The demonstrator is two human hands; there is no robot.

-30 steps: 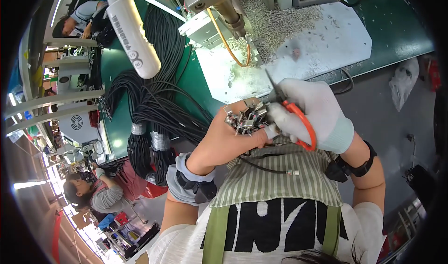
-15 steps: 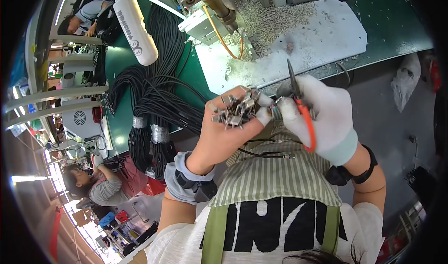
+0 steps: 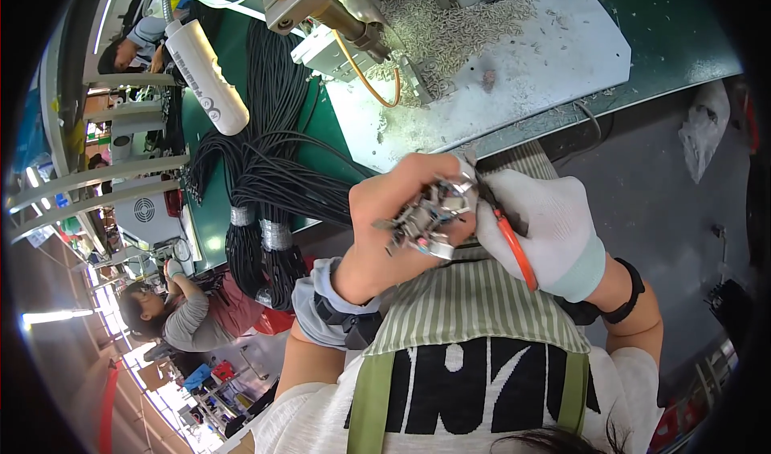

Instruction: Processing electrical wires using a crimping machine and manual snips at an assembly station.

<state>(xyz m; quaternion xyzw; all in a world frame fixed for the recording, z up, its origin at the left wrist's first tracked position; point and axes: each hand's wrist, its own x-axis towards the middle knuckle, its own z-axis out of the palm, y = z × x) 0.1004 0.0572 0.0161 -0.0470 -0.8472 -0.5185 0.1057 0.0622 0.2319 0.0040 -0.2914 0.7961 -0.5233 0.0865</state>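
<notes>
My left hand (image 3: 384,223) is closed around a bunch of metal cable connectors (image 3: 430,217), which stick out over its palm side with bits of coloured wire among them. White coverings sit on its fingertips. In a white glove, my right hand (image 3: 546,228) grips pliers with an orange handle (image 3: 516,249). The dark pointed jaws are turned toward the left fingertips and partly hidden there. Both hands meet in front of my striped apron (image 3: 474,305). Black cables (image 3: 309,189) lead from the table to behind my left hand.
Beyond my hands, a white board (image 3: 554,61) carries a heap of small metal pieces (image 3: 450,32) beside a press machine (image 3: 349,24). A white lamp (image 3: 207,77) hangs over the green table (image 3: 683,44). Taped cable bundles (image 3: 275,233) drape over its edge. Two people work at the left.
The pliers have swung down from pointing up, bringing their jaws to the left fingertips. My left hand has turned with the connectors. The view has shifted slightly.
</notes>
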